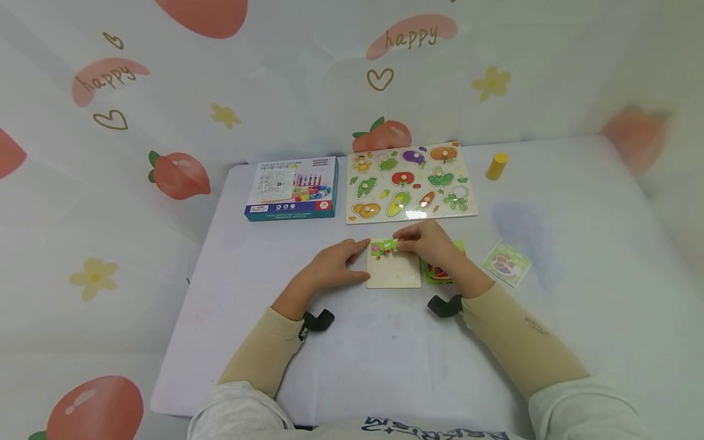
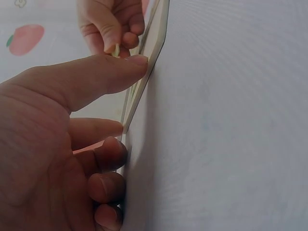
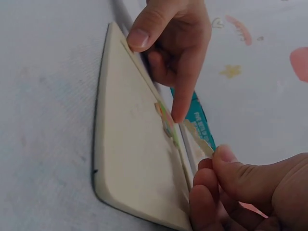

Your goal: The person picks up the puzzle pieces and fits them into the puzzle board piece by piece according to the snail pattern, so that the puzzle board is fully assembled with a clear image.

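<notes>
The wooden board [image 1: 393,275] lies flat near the middle of the worktop [image 1: 357,366], between the two hands. A colourful puzzle piece [image 1: 376,249] occupies the board's far left corner.

The left hand [image 1: 332,266] is released, with no grasp on the board: its extended index finger touches the far left corner and its thumb touches the left edge, close to the near left corner. The right hand [image 1: 431,244] grasps a green piece [image 1: 391,244] between thumb and fingers, above the board's far edge. The exact gap between this piece and the board cannot be determined.

Just beyond the board's right edge lies a fruit picture [image 1: 434,273], partly covered by the right hand and wrist. A pale picture square [image 1: 506,264] lies further towards the worktop's right edge.

Along the worktop's far edge, from the far left corner rightward, are a cardboard box [image 1: 293,189], a vegetable puzzle [image 1: 409,183] and a yellow cylinder [image 1: 497,166].
</notes>
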Motion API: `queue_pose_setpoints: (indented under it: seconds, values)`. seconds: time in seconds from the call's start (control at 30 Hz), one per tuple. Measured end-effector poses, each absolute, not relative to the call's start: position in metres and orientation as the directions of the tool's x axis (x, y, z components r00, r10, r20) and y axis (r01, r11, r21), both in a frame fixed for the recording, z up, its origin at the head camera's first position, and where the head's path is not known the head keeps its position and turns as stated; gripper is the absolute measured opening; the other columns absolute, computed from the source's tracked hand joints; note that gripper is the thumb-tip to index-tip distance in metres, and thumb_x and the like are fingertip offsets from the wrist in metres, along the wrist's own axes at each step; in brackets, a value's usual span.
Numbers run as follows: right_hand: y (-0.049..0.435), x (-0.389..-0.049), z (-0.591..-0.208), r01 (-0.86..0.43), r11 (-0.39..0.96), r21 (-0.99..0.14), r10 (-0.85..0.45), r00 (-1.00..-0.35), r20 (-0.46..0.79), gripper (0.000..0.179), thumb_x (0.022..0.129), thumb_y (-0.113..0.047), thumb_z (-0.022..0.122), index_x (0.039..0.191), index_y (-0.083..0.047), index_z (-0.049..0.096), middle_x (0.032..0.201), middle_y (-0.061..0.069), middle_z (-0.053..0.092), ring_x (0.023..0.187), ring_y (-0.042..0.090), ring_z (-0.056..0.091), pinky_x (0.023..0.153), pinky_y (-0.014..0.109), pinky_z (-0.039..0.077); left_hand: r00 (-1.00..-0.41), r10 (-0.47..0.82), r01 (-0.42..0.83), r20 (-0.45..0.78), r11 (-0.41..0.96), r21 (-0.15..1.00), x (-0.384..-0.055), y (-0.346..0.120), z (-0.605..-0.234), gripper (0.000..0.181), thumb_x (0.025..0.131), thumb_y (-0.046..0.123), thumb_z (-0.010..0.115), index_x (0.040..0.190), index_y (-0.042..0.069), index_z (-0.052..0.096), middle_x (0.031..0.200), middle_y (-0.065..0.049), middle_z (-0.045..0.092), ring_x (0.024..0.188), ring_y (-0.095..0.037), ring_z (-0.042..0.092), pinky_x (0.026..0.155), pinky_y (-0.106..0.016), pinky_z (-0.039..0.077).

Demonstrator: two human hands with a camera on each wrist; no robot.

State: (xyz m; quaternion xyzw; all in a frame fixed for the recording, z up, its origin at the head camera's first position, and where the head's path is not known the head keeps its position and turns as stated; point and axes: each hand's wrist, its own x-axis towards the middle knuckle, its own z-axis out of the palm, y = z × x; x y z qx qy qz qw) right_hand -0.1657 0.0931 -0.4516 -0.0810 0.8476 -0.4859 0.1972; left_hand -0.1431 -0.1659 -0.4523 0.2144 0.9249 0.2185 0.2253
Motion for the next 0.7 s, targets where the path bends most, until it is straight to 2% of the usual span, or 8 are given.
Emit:
queue_pose_setpoints:
  seconds: [0.2,0.47,0.7]
  values:
    - [0.091,-0.165,-0.455,0.058,0.548,-0.835,-0.318,-0.908,-0.272,0.025,0.097,-0.013,0.073,0.119,-0.003,0.076,0.11,0.012,0.074,0.089,0.02,0.062,0.081,0.031,0.049,-0.807,0.496,0.299,-0.32,0.811,0.503,-0.144,-0.166,-0.455,0.082,0.09,0.045,0.077,0.159,0.018,0.041,0.093,-0.003,0.047,0.083,-0.016,0.046,0.068,-0.032,0.034]
    - [0.084,-0.158,-0.448,0.041,0.638,-0.769,-0.278,-0.919,-0.28,0.027,0.095,-0.015,0.075,0.12,-0.004,0.076,0.106,0.009,0.074,0.095,0.023,0.06,0.088,0.038,0.047,-0.809,0.494,0.299,-0.318,0.813,0.5,-0.144,-0.167,-0.455,0.082,0.09,0.045,0.077,0.159,0.019,0.041,0.093,-0.003,0.047,0.084,-0.016,0.046,0.069,-0.033,0.034]
    - [0.08,-0.155,-0.445,0.006,0.697,-0.717,-0.27,-0.924,-0.271,0.028,0.097,-0.014,0.072,0.122,-0.002,0.075,0.116,0.012,0.074,0.107,0.026,0.063,0.099,0.044,0.047,-0.811,0.49,0.296,-0.319,0.814,0.5,-0.144,-0.166,-0.456,0.083,0.09,0.046,0.077,0.159,0.02,0.041,0.093,-0.003,0.047,0.085,-0.016,0.047,0.069,-0.033,0.035]
